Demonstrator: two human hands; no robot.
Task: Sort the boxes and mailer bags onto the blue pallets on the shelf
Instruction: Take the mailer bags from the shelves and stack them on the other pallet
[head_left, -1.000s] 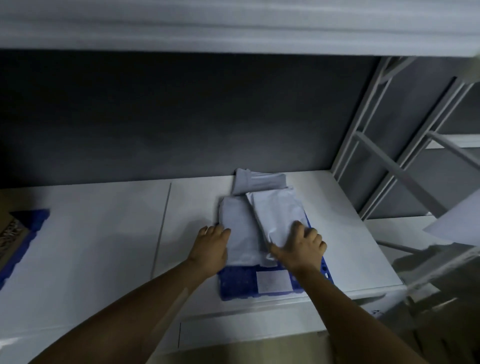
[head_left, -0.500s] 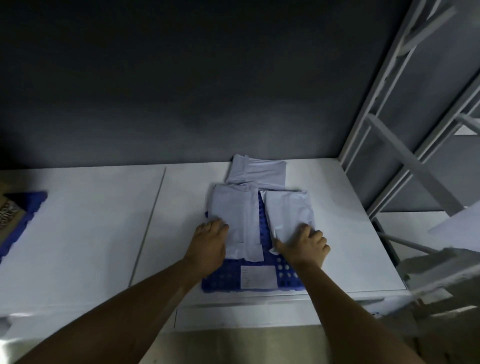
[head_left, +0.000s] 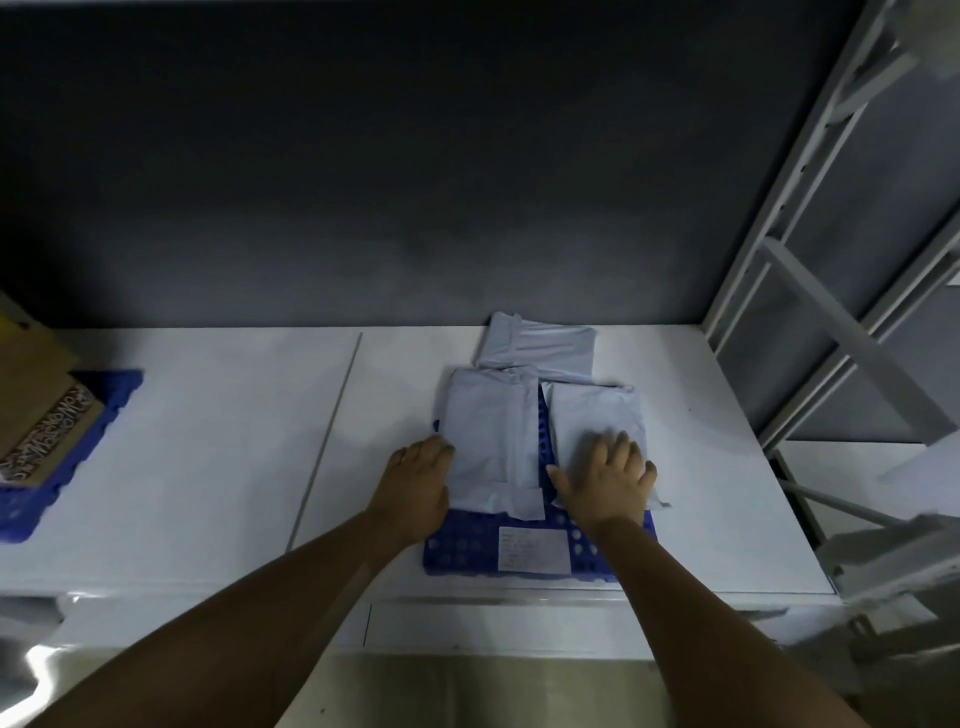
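Mailer bags (head_left: 493, 436) cover blue pallet (head_left: 467, 551) under both flat hands.

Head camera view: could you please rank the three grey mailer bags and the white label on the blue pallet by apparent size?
1. Left bag
2. Right bag and back bag: too alike to rank, as the right hand covers part of the right one.
3. White label

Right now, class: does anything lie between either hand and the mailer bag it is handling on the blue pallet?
Nothing visible does. The left hand rests directly against the left mailer bag, and the right hand lies flat on the right mailer bag. Both bags already sit on the blue pallet.
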